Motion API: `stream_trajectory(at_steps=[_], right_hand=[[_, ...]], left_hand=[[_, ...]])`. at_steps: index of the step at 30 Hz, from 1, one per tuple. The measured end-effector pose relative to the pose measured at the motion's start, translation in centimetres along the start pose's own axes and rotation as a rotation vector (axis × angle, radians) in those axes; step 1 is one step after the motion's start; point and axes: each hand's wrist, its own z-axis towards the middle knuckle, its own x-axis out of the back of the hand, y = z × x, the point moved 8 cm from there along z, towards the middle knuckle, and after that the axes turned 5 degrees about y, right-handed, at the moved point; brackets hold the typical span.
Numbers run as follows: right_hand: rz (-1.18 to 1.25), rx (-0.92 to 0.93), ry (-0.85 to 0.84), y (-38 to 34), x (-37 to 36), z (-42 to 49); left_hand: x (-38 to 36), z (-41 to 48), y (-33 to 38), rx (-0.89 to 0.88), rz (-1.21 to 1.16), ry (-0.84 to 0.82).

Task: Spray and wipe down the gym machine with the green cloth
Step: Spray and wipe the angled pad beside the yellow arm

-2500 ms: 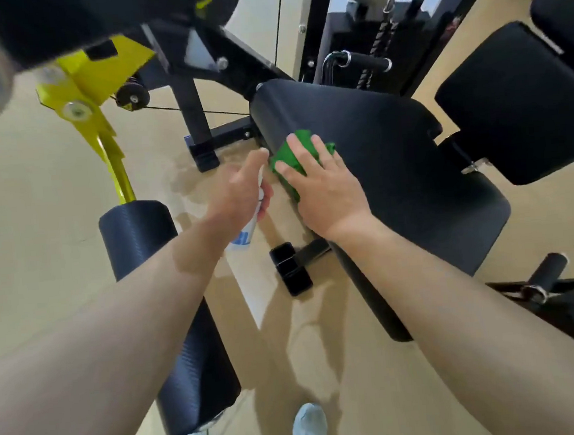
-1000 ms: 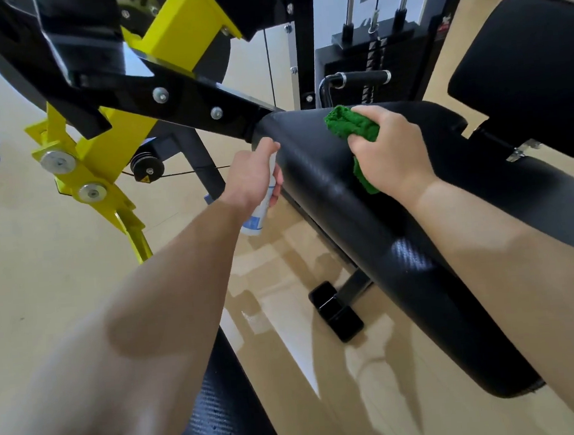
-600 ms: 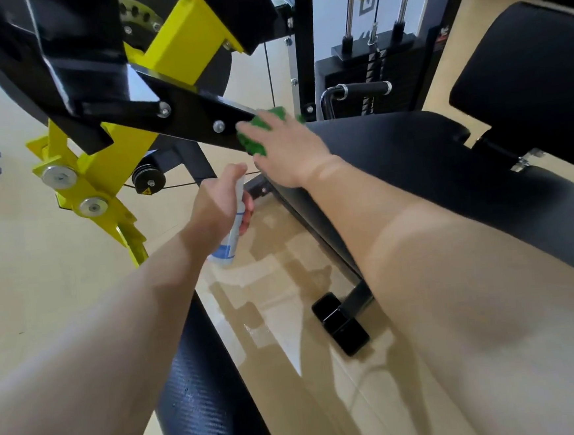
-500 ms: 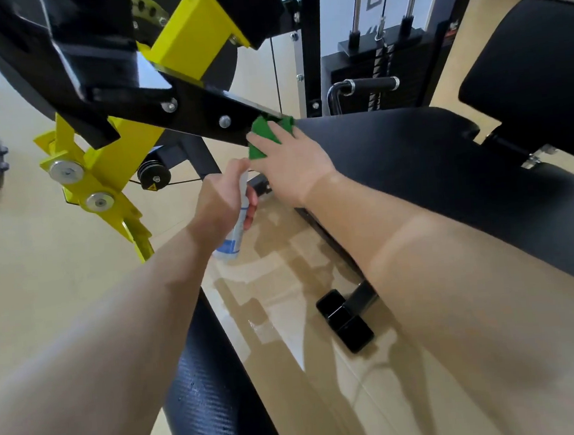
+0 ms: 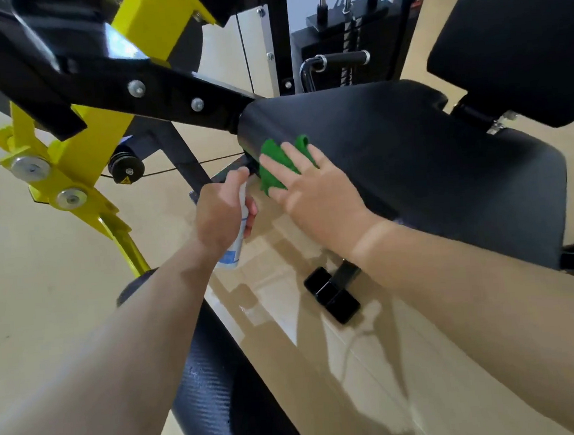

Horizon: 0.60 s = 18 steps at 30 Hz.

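Head view: Your right hand (image 5: 314, 194) lies flat with its fingers spread, pressing the green cloth (image 5: 269, 180) against the near left end of the gym machine's black seat pad (image 5: 411, 159). The cloth is bunched under your fingers and shows between and beyond them, right at the pad's rounded edge.

Just beside that hand, on its left and slightly nearer to you, your left hand (image 5: 222, 215) is wrapped round a white spray bottle (image 5: 235, 252) with a blue label. One finger is raised over the top of the bottle, and the bottle's base sticks out below your palm. The bottle's top points toward the pad edge and the cloth, close to them; whether it touches cannot be told.

Beyond your left hand, a black frame arm (image 5: 165, 89) with two silver bolts runs down to meet the pad just past your right fingertips. A yellow bracket (image 5: 68, 159) hangs from the frame well out to the left of your left hand.

Under your left forearm lies a black roller pad (image 5: 220, 394) with a textured cover. Below your right wrist, a black foot of the machine (image 5: 333, 296) rests on the glossy tan floor (image 5: 27, 289).

Far beyond your right hand stand a chrome handle with a black grip (image 5: 345, 58) and the weight stack (image 5: 343, 31). A black back pad (image 5: 512, 45) rises at the far right of your right arm.
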Motion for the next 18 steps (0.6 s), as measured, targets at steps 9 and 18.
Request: stream_trajectory(at_steps=[9,18], right_hand=[[-0.111,0.041,-0.068,-0.1,1.5,-10.9],[-0.195,0.046,-0.175,-1.5,0.3,-17.2]], left_hand=[[-4.9,-7.0,-2.2,-0.006,0.09,-0.192],[-4.6,-11.7,-2.6,0.056,0.013,-0.092]])
